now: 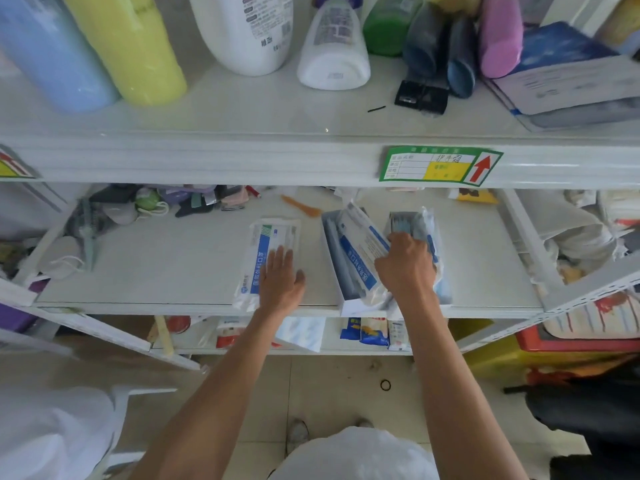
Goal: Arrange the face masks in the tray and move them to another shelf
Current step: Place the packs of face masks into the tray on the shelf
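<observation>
A glossy, flat mask pack with a blue band (pixel 266 244) lies on the smooth white middle shelf (pixel 156 265) under my left hand (pixel 280 278), fingers straight and spread. Just right of it, my right hand (pixel 405 265) curls around a crinkly clear pack of dark masks (pixel 412 221), beside a blue-labelled pack (pixel 360 244) leaning in the narrow white tray (pixel 332 244) at the near edge. Rounded bottles, pale blue (pixel 52 53) and lime (pixel 138 46), stand above.

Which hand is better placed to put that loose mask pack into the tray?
Left, probably: the left hand lies flat on the loose mask pack, while the right hand grips packs standing in the tray.
</observation>
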Demonstrator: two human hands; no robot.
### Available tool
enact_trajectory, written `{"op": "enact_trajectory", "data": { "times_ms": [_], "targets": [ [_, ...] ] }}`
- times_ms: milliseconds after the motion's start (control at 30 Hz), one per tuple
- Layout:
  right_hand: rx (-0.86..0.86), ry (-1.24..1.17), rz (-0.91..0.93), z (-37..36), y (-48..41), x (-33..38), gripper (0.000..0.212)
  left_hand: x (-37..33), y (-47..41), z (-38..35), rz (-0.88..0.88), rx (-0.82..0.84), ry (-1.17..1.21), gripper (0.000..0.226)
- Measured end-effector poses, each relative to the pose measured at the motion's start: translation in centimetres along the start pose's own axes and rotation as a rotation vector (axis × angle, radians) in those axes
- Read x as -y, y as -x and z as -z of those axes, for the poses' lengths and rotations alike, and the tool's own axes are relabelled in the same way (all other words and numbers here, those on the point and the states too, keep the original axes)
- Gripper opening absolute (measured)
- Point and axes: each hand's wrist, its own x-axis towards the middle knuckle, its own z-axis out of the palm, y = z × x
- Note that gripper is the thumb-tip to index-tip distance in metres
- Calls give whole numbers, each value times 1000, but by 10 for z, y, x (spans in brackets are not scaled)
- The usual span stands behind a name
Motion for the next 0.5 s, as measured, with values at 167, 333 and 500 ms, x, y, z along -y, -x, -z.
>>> {"op": "enact_trajectory", "data": {
  "times_ms": [167, 333, 500],
  "targets": [
    [-55, 0, -11, 12, 1, 1, 29, -58, 11, 1, -119, 126, 663, 60],
    [-128, -104, -18, 26, 4, 0, 27, -70, 6, -9, -73, 231, 694, 61],
    [-181, -130, -22, 48, 9, 3, 11, -73, -1, -17, -63, 291, 776, 54]
  ]
}}
